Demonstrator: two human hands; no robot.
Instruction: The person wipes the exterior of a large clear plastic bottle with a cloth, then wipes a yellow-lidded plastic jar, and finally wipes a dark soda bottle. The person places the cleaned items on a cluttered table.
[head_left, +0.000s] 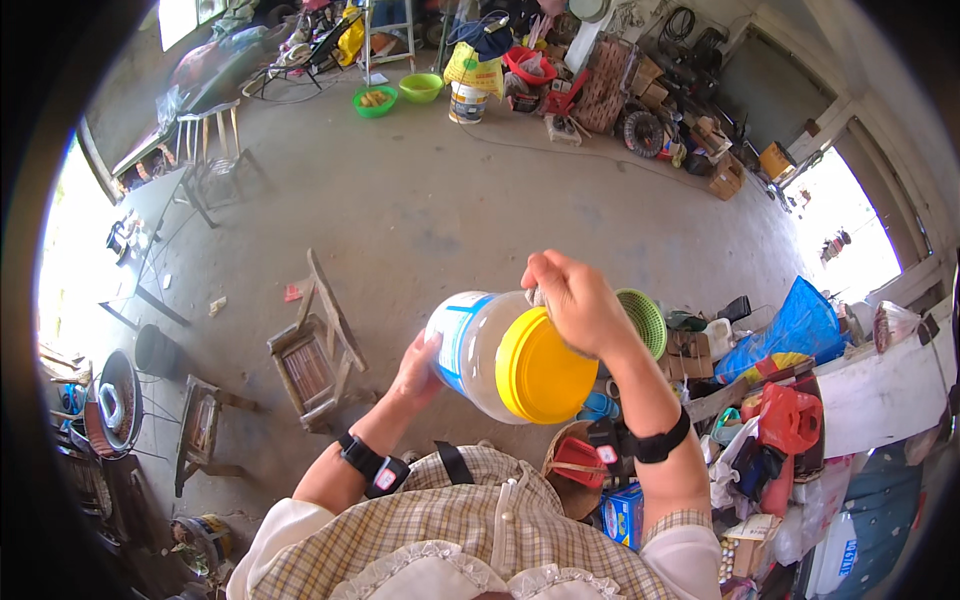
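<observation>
A large clear plastic jar (486, 352) with a yellow screw lid (551, 367) and a blue-and-white label is tilted in front of my chest. My left hand (418, 367) holds the jar near its base, on the label side. Over the jar's upper side, beside the lid, my right hand (574, 300) is closed on a bunched greyish cloth (535, 295), partly hidden by the fingers. What the jar contains, if anything, cannot be told.
Small wooden chairs (311, 360) stand on the concrete floor to the left, near a glass-topped table (142, 217). A green plastic basket (643, 324), a blue bag (795, 330) and household clutter lie at the right. Bowls (421, 88) and a bucket (468, 105) stand ahead.
</observation>
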